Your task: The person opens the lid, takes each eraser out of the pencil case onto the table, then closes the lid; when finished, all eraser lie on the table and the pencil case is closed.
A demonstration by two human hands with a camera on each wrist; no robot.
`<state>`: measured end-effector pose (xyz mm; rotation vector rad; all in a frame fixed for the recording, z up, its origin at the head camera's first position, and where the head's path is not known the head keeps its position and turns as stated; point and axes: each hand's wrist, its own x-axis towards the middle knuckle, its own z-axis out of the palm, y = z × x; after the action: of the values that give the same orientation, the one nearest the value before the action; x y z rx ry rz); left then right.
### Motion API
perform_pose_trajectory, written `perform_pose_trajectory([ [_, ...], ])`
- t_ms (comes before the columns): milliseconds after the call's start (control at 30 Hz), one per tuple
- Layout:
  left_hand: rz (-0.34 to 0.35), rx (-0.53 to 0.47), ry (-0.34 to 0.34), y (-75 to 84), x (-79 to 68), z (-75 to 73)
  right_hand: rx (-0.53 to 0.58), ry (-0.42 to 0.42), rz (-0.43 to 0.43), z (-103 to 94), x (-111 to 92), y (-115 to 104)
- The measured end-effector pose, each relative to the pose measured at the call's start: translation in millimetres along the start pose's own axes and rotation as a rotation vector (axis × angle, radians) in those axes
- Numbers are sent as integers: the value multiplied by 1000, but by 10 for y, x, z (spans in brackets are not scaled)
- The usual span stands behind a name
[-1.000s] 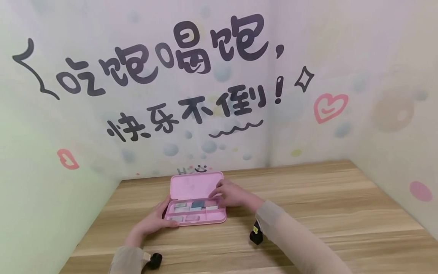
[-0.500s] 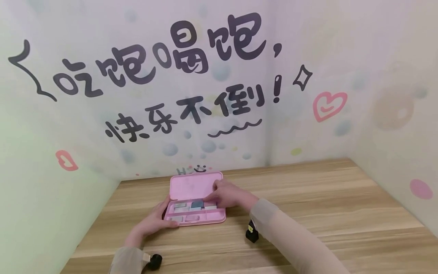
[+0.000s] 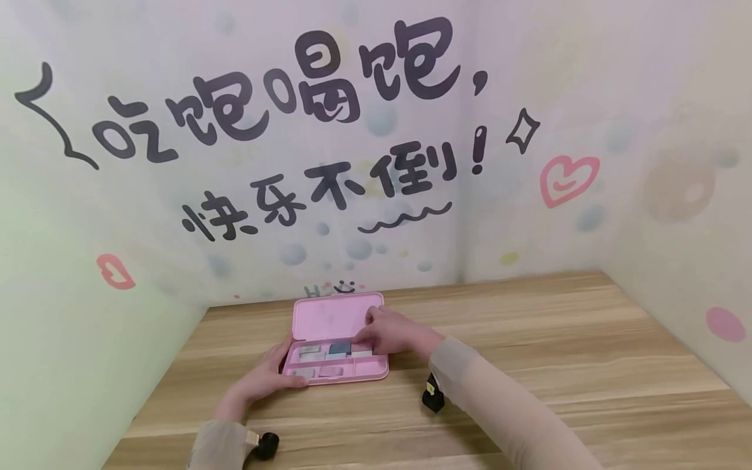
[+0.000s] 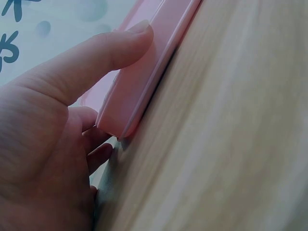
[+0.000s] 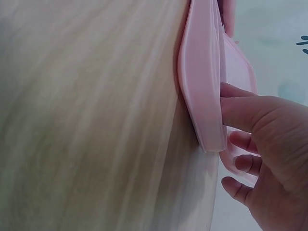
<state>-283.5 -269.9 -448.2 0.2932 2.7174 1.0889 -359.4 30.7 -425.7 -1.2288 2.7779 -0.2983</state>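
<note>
An open pink pencil case [image 3: 370, 378] lies on the table with its lid [image 3: 329, 318] raised at the back. Small rectangular blocks fill parts of its compartments: a dark blue one [image 3: 339, 348], a white-sided one [image 3: 361, 353], grey ones and a pinkish one [image 3: 331, 372] among them. My left hand [image 3: 266, 376] grips the case's left end, thumb on the front wall, other fingers behind. My right hand [image 3: 390, 331] reaches over the right end, thumb and index finger down inside the back compartment. Its fingertips are hidden by the wall in the right wrist view; I cannot tell whether they pinch a block.
The wooden table [image 3: 529, 339] extends widely to the right and in front of the case. Behind it rises a white printed wall [image 3: 411, 254], close to the lid. Black wrist cameras hang under both sleeves.
My right hand has shifted slightly left within the case's back compartment, its index finger now bent lower toward the blocks. The left hand and the case have stayed put.
</note>
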Motion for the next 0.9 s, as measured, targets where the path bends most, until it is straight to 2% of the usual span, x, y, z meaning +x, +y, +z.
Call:
perform_pose_trajectory([
  [267, -11, 0, -3, 10, -7, -3, -26, -20, -19, -24, -6, -25],
  [700, -3, 10, -6, -2, 12, -3, 89, -40, 42, -28, 12, -7],
  [900, -10, 11, -10, -22, 23, 4, 66, -54, 26, -30, 20, -11],
])
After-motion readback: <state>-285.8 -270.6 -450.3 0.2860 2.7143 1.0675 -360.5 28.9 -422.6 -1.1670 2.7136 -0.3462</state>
